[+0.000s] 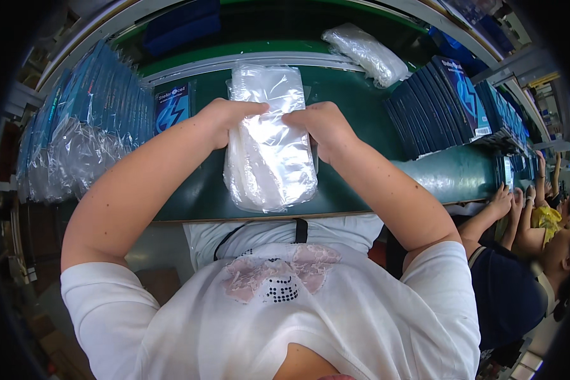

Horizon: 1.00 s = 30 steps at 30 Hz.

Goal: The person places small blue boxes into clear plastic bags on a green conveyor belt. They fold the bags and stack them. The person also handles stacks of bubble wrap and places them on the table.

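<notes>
Head view: a stack of clear plastic bags (269,149) is held over the green desk (361,136), centre frame, just past the desk's near edge. The left hand (225,117) is closed on the stack's left edge near the top, fingers curled over the film. The right hand (320,126) is closed on the right edge at the same height, thumb side pressed on the top bag. The stack's lower end rests on or just above the desk surface; contact cannot be told.

A flat blue package (171,106) is laid on the desk just left of the left hand. Rows of blue packages (446,101) are stood on edge at right, more rows in clear wrap (88,120) at left. Another bundle of clear bags (364,50) is seen at the far side. Another person's hands (510,199) are seen on the desk at far right.
</notes>
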### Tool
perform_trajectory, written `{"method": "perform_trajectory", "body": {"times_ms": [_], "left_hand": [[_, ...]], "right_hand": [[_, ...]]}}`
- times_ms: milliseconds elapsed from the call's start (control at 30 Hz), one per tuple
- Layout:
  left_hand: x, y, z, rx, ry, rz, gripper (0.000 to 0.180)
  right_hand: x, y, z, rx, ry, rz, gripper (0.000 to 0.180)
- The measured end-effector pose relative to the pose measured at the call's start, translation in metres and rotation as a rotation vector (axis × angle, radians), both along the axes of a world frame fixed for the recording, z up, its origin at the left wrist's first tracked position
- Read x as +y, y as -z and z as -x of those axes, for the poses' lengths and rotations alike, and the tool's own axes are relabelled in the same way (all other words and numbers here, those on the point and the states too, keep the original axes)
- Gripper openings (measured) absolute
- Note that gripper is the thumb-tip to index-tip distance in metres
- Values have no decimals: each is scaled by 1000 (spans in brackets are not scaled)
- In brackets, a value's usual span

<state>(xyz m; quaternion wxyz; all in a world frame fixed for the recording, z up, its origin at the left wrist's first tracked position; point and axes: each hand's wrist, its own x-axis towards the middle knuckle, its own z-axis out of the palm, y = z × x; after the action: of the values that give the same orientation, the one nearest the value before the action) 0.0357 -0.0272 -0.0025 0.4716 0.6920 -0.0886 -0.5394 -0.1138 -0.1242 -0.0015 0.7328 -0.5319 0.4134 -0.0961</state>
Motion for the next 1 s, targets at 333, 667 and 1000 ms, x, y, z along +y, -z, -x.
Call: {"method": "perform_trajectory", "body": {"times_ms": [333,667,1000], "left_hand": [[1,26,8,-642,100,262,47],[8,22,20,-74,-271,492,42],[-27,18,-3,65,-457,721,47]], "right_hand": [[0,18,10,-223,93,-123,22],[-9,29,6,-31,-132,577,49],[-28,27,17,-400,-275,-92,49]]}}
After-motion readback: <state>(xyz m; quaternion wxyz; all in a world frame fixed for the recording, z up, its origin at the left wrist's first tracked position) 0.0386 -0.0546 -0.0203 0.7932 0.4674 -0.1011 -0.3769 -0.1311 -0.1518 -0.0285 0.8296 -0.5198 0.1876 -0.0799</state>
